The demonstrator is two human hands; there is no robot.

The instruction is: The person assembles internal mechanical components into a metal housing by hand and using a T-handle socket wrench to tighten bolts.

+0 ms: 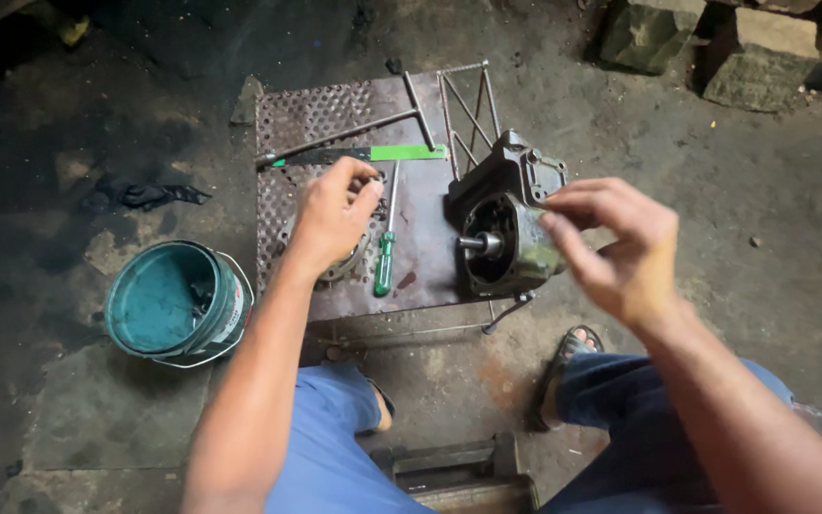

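A dark metal engine housing (506,224) with a protruding shaft (482,245) rests at the right edge of a low perforated metal table (311,119). My right hand (611,238) hovers at its right side, fingertips pinched near the top of the casing; whether anything small is in them cannot be told. My left hand (335,214) is over the table's middle, fingers curled on a small part above a round metal piece (349,262). A green-handled screwdriver (385,249) lies just to its right.
A T-handle rod (359,128) and a green-handled blade (373,153) lie at the table's back. A teal bucket (178,303) stands on the dirt floor to the left, a dark rag (145,195) behind it. Stone blocks (706,38) sit at the top right. My knees and sandalled feet are below.
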